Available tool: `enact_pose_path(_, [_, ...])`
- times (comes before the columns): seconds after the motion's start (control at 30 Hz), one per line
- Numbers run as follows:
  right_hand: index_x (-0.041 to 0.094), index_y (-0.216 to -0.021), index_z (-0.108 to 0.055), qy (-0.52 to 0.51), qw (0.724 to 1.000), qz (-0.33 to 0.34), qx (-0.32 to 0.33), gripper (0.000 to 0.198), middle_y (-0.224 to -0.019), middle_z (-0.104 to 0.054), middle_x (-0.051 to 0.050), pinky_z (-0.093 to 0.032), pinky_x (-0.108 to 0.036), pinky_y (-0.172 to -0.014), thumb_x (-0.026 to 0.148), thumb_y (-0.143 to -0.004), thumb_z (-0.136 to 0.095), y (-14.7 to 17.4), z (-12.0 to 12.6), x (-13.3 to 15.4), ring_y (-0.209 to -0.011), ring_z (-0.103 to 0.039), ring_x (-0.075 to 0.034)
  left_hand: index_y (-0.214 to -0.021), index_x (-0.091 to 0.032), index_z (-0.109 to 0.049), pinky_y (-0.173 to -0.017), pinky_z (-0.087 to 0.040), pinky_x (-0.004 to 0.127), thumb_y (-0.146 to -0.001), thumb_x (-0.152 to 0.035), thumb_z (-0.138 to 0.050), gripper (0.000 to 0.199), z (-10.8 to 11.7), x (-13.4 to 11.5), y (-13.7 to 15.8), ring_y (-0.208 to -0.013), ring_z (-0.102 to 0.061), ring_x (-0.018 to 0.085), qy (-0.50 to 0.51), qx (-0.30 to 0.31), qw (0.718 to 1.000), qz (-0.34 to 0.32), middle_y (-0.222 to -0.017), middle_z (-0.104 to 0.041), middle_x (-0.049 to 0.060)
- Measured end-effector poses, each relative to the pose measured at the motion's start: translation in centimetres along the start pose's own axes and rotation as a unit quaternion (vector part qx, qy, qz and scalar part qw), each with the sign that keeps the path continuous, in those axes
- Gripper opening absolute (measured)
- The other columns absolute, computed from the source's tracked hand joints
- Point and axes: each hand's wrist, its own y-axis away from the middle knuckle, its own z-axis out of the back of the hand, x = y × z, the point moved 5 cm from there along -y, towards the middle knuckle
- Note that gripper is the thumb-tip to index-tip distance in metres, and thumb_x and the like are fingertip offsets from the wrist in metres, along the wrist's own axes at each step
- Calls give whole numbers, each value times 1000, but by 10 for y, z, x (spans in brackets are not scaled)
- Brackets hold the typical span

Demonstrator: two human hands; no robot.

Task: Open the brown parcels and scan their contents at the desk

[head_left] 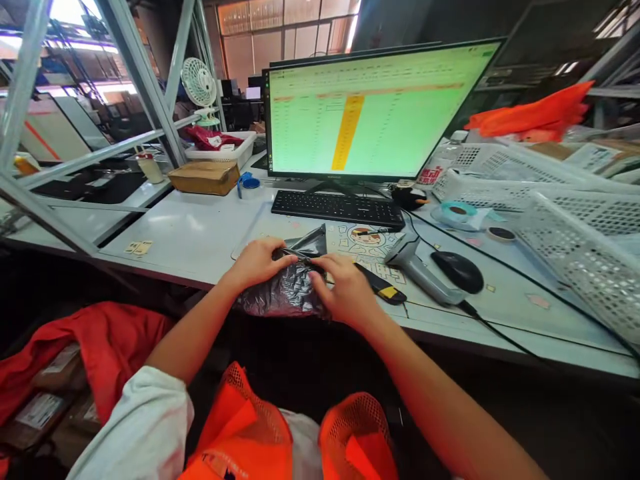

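A: Which parts are obscured?

B: The contents of the glossy black plastic bag are hidden. The bare left hand and bare right hand partly cover its upper portion. Text on the wide black-framed monitor is too small to read. The white perforated plastic baskets at the right overlap and are cut off by the frame; their number cannot be told. Red cloth partly covers labelled brown cardboard boxes at lower left.

A: State the bag's position and the condition of the fingers.

B: The bag lies at the front edge of the white desk, between the hands. The fingers of both hands grasp its folded upper edge.

A: Give the count before the monitor.

B: One long black keyboard, one black mouse, one grey handheld scanner, and one slim black tool with a yellow patch near the right hand. Two tape rolls: one blue, one teal.
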Motion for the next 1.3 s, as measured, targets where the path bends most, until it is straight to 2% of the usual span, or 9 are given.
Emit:
enact_pose_path(0.17, [4,-128,-61,47,998,-25,26,38,-121,-65,-22,-43,-48,-98,25,-98,-50,-25,-42,49,-112,-54,-36,-93,-16,-70,-71,-42,29,-100,-24,-59,15,-22,6,-9,-76,-62,19,56,-73,994,50,-83,-71,4])
enact_pose_path(0.37, [18,-79,-64,41,996,79,31,24,-80,-68,-8,-36,-38,-79,25,-101,-55,-18,-51,61,-83,-56,-25,-100,-19,-65,-80,-44,30,-105,-25,-49,18,-1,33,-16,-91,-67,23,-39,-213,974,70,-96,-73,8])
enact_pose_path(0.5, [20,-68,-58,-1,988,152,22,36,-65,-63,-2,-31,-36,-72,25,-104,-55,22,-49,73,-68,-52,-18,-115,-23,-65,-85,-44,34,-109,-32,-39,28,30,88,-34,-103,-69,29,-135,-206,950,193,-107,-74,13])
enact_pose_path(0.63, [19,-67,-57,-21,983,182,28,38,-65,-63,-1,-32,-36,-73,24,-105,-54,51,-49,73,-68,-53,-17,-108,-20,-70,-83,-47,34,-106,-27,-44,27,23,134,-43,-102,-69,29,-127,-150,938,286,-107,-75,16])
enact_pose_path(0.8, [18,-82,-66,-124,985,87,84,25,-78,-69,-4,-41,-32,-69,30,-103,-58,63,-44,38,-75,-61,-19,-83,-20,-70,-83,-50,30,-91,-23,-68,9,19,124,-44,-93,-68,25,-92,-112,965,220,-93,-76,10])
enact_pose_path(0.97, [21,-107,-71,-275,960,-45,-27,23,-104,-75,-6,-55,-33,-80,39,-103,-56,50,-17,-2,-92,-70,-20,-103,-18,-67,-102,-48,39,-101,-32,-50,22,58,50,-1,-105,-63,26,-88,-265,960,-27,-104,-70,12])
enact_pose_path(1.07, [22,-116,-72,-262,961,-42,-77,28,-120,-73,-9,-54,-41,-100,40,-102,-56,25,-17,-11,-113,-68,-25,-117,-21,-68,-99,-52,41,-92,-54,-66,41,31,10,24,-110,-65,30,-111,-70,985,-112,-113,-70,11])
enact_pose_path(1.17, [21,-132,-67,-255,963,-47,-68,45,-144,-62,-14,-41,-51,-120,50,-99,-56,-4,-36,-19,-136,-56,-29,-152,-23,-50,-108,-50,51,-73,-67,-80,95,-5,15,38,-134,-55,43,-149,116,982,29,-156,-50,16])
enact_pose_path(1.3, [18,-149,-56,-304,946,-105,-48,79,-162,-44,-17,-28,-52,-129,72,-91,-57,-24,-66,-32,-152,-39,-31,-168,-21,-18,-114,-47,49,-69,-56,-83,123,-10,49,47,-137,-56,42,-54,201,971,116,-158,-50,18])
